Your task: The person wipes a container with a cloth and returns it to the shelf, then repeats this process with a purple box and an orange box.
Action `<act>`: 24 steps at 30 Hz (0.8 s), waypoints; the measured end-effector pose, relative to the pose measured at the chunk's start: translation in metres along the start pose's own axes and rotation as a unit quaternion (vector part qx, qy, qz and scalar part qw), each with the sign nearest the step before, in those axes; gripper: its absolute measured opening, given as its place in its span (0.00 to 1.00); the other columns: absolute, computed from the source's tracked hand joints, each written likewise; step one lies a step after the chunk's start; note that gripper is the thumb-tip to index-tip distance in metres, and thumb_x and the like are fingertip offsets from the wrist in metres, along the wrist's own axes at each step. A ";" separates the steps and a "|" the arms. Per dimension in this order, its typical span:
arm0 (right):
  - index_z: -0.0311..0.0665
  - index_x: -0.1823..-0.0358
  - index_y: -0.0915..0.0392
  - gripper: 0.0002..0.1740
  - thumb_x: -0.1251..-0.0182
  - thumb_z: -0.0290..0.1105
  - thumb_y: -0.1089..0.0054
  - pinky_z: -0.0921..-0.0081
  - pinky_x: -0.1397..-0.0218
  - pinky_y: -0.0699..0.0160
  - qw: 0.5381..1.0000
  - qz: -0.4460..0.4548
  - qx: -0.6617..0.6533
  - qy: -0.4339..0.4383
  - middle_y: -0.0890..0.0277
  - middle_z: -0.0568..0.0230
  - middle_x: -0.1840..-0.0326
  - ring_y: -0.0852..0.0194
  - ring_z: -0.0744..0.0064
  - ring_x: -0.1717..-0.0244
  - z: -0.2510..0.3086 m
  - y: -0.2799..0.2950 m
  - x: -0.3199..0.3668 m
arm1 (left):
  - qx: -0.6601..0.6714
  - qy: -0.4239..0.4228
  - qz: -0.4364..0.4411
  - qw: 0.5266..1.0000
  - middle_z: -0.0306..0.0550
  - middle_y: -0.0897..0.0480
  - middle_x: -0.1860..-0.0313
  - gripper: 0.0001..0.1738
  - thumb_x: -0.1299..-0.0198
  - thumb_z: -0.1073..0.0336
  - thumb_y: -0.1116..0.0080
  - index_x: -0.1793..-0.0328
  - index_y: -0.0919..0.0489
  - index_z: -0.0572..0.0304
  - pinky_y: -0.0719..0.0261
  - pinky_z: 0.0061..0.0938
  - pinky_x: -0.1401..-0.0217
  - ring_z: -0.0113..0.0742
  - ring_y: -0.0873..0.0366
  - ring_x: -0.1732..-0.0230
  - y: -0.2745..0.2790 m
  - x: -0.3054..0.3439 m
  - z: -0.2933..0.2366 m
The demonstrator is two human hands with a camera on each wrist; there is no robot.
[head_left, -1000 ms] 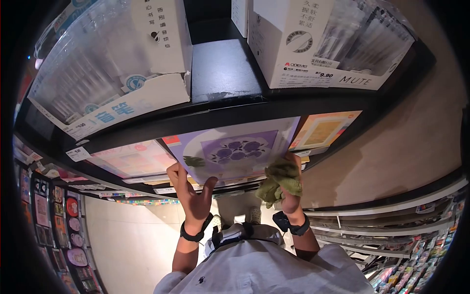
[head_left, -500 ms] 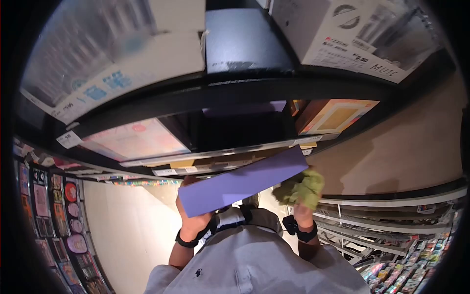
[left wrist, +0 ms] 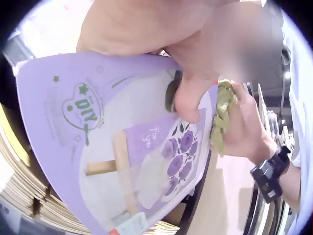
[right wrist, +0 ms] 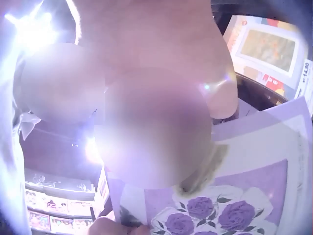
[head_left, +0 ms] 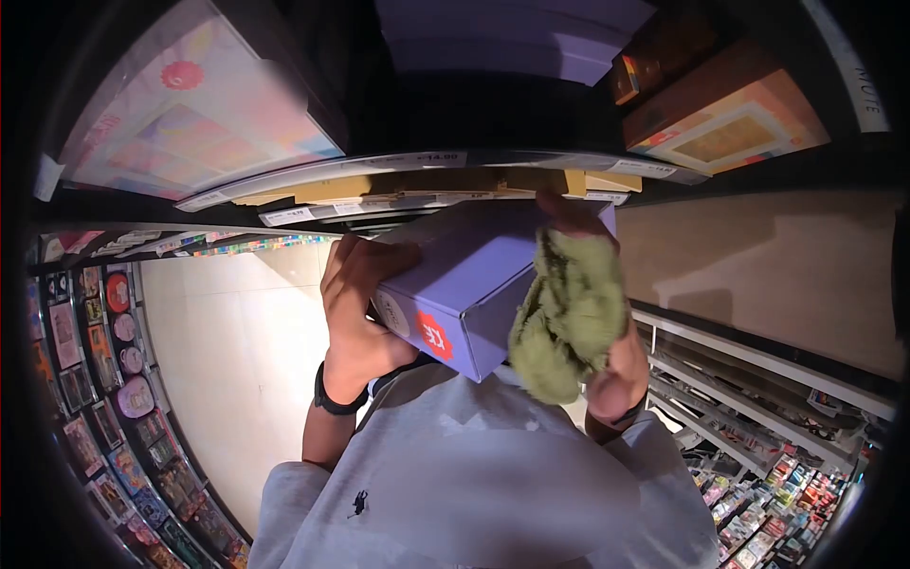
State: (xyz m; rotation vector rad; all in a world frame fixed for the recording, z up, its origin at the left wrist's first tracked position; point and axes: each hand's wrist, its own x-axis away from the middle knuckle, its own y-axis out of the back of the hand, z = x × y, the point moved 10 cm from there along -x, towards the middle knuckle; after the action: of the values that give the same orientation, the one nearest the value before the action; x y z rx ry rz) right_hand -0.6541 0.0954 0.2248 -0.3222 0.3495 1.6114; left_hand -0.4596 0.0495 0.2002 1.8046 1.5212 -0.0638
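A purple craft-kit box (head_left: 464, 256) is off the shelf, tilted in front of the person's grey shirt. In the left wrist view its front panel (left wrist: 112, 103) shows "DIY" lettering and purple roses. My left hand (head_left: 360, 299) grips one end of it, fingers bent over the side and thumb (left wrist: 188, 105) on the front panel. A crumpled green cloth (head_left: 569, 313) is held in my right hand (head_left: 624, 365), against the box's other end. The right fingertips reach over the box's edge, and the cloth hides part of that hand.
On the shelf stand a pink box (head_left: 209, 123) at left and an orange-framed box (head_left: 739, 133) at right, with another purple box (head_left: 512, 43) deeper between them. Below the price strip (head_left: 427, 163) lie yellowish flat packs (head_left: 493, 182). Stocked racks (head_left: 133, 408) line both sides.
Both hands have pulled the purple box out of the shelf toward the body and turned it, leaving a dark gap. The head view has shifted, so the pen boxes above are mostly out of sight.
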 end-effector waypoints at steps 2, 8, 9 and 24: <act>0.24 0.28 0.45 0.45 0.35 0.51 0.42 0.46 0.27 0.48 0.990 0.001 0.018 -0.139 0.52 0.26 0.24 0.45 0.36 0.28 -0.021 0.009 0.015 | 0.010 -0.004 0.003 1.000 0.50 0.15 0.60 0.28 0.73 0.69 0.28 0.57 0.18 0.63 0.27 0.35 0.56 0.47 0.25 0.63 0.000 0.000 -0.004; 0.29 0.40 0.26 0.32 0.46 0.36 0.31 0.49 0.28 0.46 0.945 -0.013 0.325 -0.045 0.42 0.35 0.27 0.42 0.37 0.31 -0.016 0.047 0.008 | -0.006 0.043 0.009 0.999 0.51 0.15 0.61 0.29 0.71 0.68 0.25 0.56 0.19 0.67 0.27 0.32 0.60 0.45 0.24 0.64 0.003 0.010 0.007; 0.28 0.44 0.23 0.29 0.49 0.32 0.31 0.55 0.31 0.39 0.933 -0.007 0.355 -0.052 0.36 0.40 0.31 0.35 0.41 0.37 -0.016 0.049 0.005 | -0.009 0.044 0.012 0.999 0.51 0.16 0.62 0.29 0.71 0.68 0.24 0.56 0.19 0.67 0.27 0.32 0.60 0.44 0.25 0.64 0.001 0.012 0.009; 0.25 0.56 0.19 0.21 0.55 0.24 0.31 0.61 0.33 0.29 0.961 -0.055 0.267 -0.038 0.32 0.39 0.31 0.32 0.41 0.30 -0.024 0.027 0.026 | -0.020 0.063 0.058 0.996 0.51 0.17 0.64 0.26 0.65 0.65 0.26 0.56 0.19 0.69 0.27 0.31 0.59 0.43 0.25 0.65 0.007 0.023 0.029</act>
State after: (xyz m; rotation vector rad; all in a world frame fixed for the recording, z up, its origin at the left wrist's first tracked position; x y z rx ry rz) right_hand -0.6825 0.1070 0.1931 0.1320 0.6771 1.3553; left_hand -0.4346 0.0524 0.1722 1.8901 1.4892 0.1382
